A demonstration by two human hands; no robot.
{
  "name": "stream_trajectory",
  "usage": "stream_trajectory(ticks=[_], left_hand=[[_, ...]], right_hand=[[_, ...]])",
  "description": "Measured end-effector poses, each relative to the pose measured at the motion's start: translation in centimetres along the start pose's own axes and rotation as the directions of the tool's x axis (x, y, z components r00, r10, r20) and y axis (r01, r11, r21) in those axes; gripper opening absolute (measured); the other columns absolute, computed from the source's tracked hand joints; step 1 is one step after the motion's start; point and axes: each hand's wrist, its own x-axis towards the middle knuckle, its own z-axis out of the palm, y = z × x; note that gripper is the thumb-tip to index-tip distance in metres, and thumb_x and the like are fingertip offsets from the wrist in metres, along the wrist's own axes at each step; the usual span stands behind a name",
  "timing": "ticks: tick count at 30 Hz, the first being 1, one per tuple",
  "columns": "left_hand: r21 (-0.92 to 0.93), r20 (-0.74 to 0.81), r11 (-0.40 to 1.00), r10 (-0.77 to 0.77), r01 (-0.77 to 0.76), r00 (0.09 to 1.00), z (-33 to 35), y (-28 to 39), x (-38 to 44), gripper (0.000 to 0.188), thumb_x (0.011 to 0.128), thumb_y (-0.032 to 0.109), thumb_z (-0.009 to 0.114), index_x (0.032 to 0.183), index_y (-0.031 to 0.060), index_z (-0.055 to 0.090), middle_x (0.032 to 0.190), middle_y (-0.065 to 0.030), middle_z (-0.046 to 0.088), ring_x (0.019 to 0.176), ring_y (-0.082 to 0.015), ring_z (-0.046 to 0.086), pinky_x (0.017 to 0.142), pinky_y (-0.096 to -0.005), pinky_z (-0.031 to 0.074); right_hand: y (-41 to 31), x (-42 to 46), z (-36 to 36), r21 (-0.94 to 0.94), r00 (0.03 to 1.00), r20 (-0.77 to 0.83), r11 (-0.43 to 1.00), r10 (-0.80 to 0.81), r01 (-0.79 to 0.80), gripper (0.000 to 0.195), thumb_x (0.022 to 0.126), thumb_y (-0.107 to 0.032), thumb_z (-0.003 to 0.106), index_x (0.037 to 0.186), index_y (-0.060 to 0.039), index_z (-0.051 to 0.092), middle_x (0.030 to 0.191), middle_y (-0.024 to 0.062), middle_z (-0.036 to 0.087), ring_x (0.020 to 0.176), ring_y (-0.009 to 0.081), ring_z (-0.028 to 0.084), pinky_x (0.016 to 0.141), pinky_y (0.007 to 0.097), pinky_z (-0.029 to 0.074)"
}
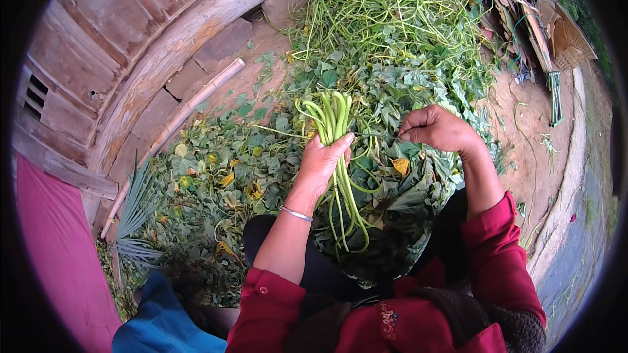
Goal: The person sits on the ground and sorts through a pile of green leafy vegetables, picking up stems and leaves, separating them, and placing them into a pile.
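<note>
Long green stems, folded into a bundle (338, 127), stand upright in the grip of my left hand (321, 159), with loops at the top and loose ends hanging below. A thin dark green strand (375, 135) runs sideways from the bundle to my right hand (431, 130), which pinches it between thumb and fingers. Cut leaves (216, 176) cover the ground beneath both hands. Beyond them lies a large heap of long green stems (392, 5).
A bamboo pole (196, 100) and a wooden wall (98, 29) are at the left, with a palm frond (135, 220) near the pole. Blue cloth (167, 316) lies at the lower left. Green strips (554, 98) and a woven basket (571, 41) are at the upper right.
</note>
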Motion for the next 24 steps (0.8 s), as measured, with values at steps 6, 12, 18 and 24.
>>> stream_trajectory(ticks=[6,12,18,24], left_hand=[[-0.003,-0.017,1.000,-0.014,0.013,1.000,-0.1,0.1,0.0,0.016,0.083,0.017,0.066,0.089,0.0075,0.053,0.068,0.0004,0.054,0.056,-0.0093,0.052,0.052,-0.0257,0.046],[0.021,-0.034,1.000,-0.013,0.014,0.999,-0.1,0.1,0.2,0.018,0.082,0.018,0.066,0.089,0.0075,0.053,0.068,0.0010,0.053,0.057,-0.0090,0.052,0.052,-0.0254,0.047],[0.059,-0.103,0.998,-0.003,0.009,0.995,-0.2,-0.2,0.6,0.015,0.084,0.017,0.065,0.089,0.0072,0.054,0.069,0.0022,0.052,0.056,-0.0083,0.050,0.051,-0.0236,0.042],[0.071,-0.096,0.997,0.011,-0.004,0.995,0.1,-0.1,0.6,0.014,0.084,0.016,0.065,0.084,0.0078,0.053,0.064,0.0014,0.052,0.053,-0.0086,0.050,0.048,-0.0234,0.041]], right_hand=[[-0.5,-0.6,-0.5,0.013,0.999,0.042,1.000,-0.027,0.027,0.013,0.082,-0.012,0.065,0.089,-0.0008,0.066,0.077,0.0033,0.065,0.073,0.0102,0.058,0.070,0.0256,0.046],[-1.4,-0.8,0.5,-0.044,0.984,0.149,0.993,-0.098,0.106,0.012,0.083,-0.012,0.065,0.087,-0.0009,0.065,0.075,0.0048,0.064,0.072,0.0116,0.058,0.068,0.0257,0.046],[-2.6,-1.1,2.1,-0.088,0.973,0.034,0.969,-0.227,0.229,0.014,0.084,-0.013,0.062,0.094,-0.0031,0.064,0.076,0.0066,0.063,0.067,0.0129,0.057,0.064,0.0282,0.046],[-2.4,-1.5,1.4,0.435,0.966,0.167,0.894,-0.199,0.109,0.026,0.086,-0.005,0.043,0.106,0.0019,0.058,0.081,0.0078,0.065,0.065,0.0092,0.058,0.060,0.0205,0.046]])
